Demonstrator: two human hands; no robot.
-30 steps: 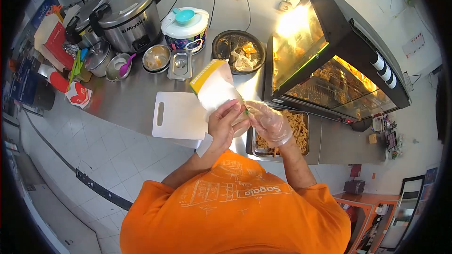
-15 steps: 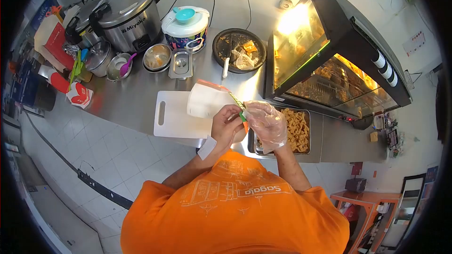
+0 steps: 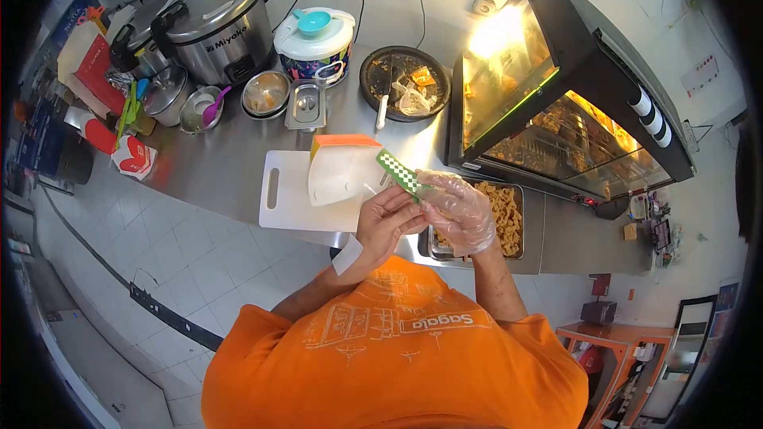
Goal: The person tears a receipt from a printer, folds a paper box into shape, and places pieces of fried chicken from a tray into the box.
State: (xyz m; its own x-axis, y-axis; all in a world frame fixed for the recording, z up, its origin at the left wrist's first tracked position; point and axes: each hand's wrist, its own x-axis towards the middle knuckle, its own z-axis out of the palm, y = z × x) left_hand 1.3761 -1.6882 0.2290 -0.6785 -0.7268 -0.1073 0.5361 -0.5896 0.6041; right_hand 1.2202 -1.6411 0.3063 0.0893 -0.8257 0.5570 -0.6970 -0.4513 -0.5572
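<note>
My left hand (image 3: 387,226), bare and with a white paper or cloth piece (image 3: 347,255) at the wrist, has its fingers closed around the lower part of an orange and white carton (image 3: 338,175). The carton stands tilted above a white cutting board (image 3: 296,210). My right hand (image 3: 459,213) wears a clear plastic glove and pinches the green and white checkered flap (image 3: 397,171). Both hands nearly touch. Beside the gloved hand lies a metal tray of fried pieces (image 3: 502,218), partly covered by it.
A lit glass food warmer (image 3: 568,115) stands at the right. Behind the board are a round dark pan (image 3: 369,99) with a knife, a lidded metal container (image 3: 306,107) and bowls (image 3: 266,95). Large cookers (image 3: 226,40) stand at the back left.
The carton has turned, and its orange edge and checkered flap now show more. My right hand has moved slightly right and down.
</note>
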